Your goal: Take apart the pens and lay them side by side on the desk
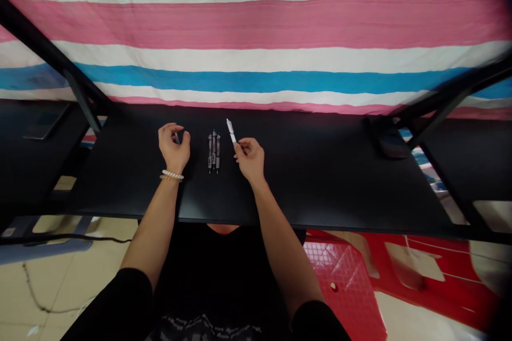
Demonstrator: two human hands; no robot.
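My right hand (250, 159) pinches a white pen (231, 129) near its lower end, with the pen's other end pointing up and away to the left. My left hand (175, 149) is curled closed, thumb and fingers round a slim dark pen (177, 138); most of that pen is hidden by the hand. On the black table between both hands, several grey-and-clear pens (214, 152) lie side by side in a small row, black tips toward my body. Neither hand touches this row.
The black table (320, 181) ends at a striped sheet (256, 82) behind it. A dark object, perhaps a computer mouse (390, 141), lies at the right end beside a slanted metal frame (432, 112). A red plastic stool (344, 282) stands below on the right.
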